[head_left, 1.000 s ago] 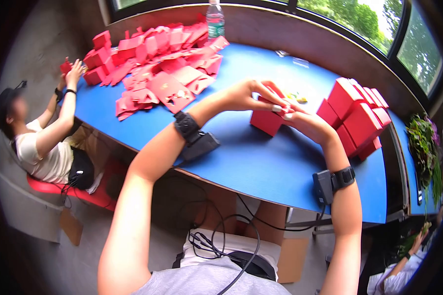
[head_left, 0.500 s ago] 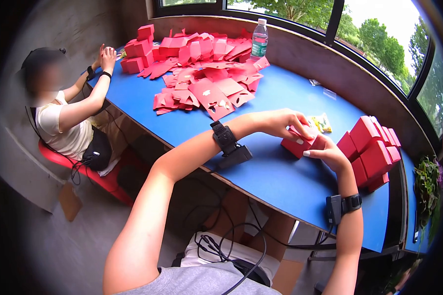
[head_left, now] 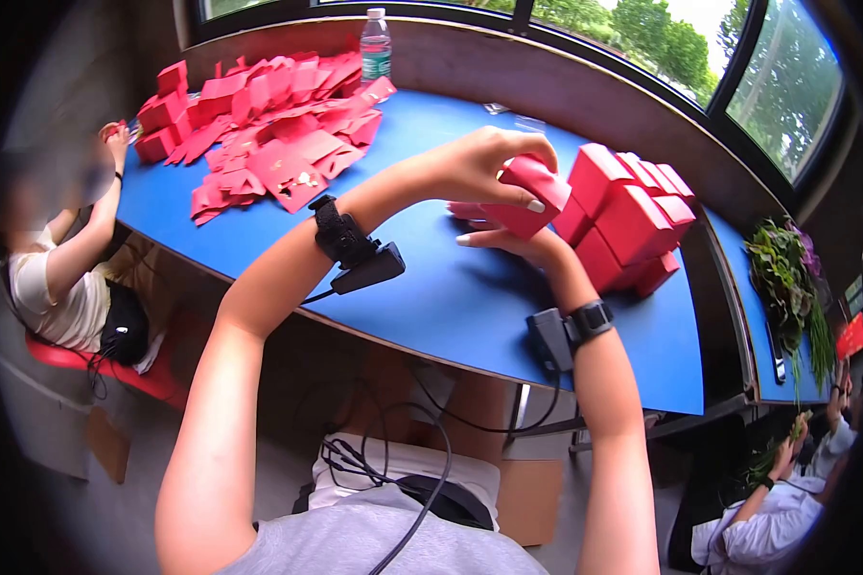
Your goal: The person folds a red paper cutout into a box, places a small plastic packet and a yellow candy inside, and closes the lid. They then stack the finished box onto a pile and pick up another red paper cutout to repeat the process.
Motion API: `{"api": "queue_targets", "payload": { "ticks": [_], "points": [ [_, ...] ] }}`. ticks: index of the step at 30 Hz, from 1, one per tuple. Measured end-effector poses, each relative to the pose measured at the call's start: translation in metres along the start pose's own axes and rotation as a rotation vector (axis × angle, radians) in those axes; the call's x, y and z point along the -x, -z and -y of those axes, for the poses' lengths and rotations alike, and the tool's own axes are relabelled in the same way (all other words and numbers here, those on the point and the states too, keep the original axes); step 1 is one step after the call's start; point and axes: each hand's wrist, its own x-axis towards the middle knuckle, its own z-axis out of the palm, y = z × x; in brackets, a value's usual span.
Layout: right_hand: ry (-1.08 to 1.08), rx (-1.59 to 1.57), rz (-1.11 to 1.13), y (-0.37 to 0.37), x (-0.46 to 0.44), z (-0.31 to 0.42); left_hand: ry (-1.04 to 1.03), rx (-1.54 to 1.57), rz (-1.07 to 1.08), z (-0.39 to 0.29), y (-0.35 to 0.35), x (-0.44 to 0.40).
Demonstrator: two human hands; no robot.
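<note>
My left hand (head_left: 499, 168) grips a red paper box (head_left: 537, 196) from above, its thumb pressed on the near side. The box is tilted in the air, right beside a stack of red boxes (head_left: 633, 216); whether they touch I cannot tell. Under the held box is my right hand (head_left: 523, 246), its thumb stretched out to the left, away from the box. Its other fingers are mostly hidden behind the box. A blurred red piece (head_left: 465, 209) shows just above that thumb; what it is I cannot make out.
A large heap of flat red paper pieces (head_left: 288, 144) covers the back left of the blue table (head_left: 431, 307), with a water bottle (head_left: 376, 48) behind. A person (head_left: 67, 259) sits at left. Plants (head_left: 786, 278) lie on another table at right, near other people.
My left hand has lifted the red box off the table and brought it to the stack. My right thumb has come away from the box. The view has swung right.
</note>
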Motion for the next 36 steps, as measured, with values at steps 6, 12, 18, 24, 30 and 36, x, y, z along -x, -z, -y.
{"api": "queue_targets", "payload": {
  "ticks": [6,12,18,24,30,36],
  "points": [
    [0.128,0.335,0.010,-0.016,-0.013,-0.013,0.088,0.004,-0.084,-0.008,-0.018,-0.038],
    [0.228,0.354,-0.062,-0.019,-0.021,-0.027,-0.220,0.198,-0.281,-0.015,0.001,-0.092],
    [0.124,0.395,-0.061,-0.015,-0.022,-0.029,-0.096,0.020,-0.294,-0.015,-0.021,-0.182],
    [0.106,0.296,-0.170,-0.021,-0.010,-0.005,0.038,-0.012,-0.048,0.000,-0.063,-0.232],
    [0.117,0.278,-0.118,-0.019,-0.012,-0.008,0.103,-0.038,0.131,0.003,-0.068,-0.221],
    [0.060,0.295,-0.003,-0.014,-0.013,0.000,0.131,-0.042,0.000,-0.004,-0.055,-0.199]
  ]
}}
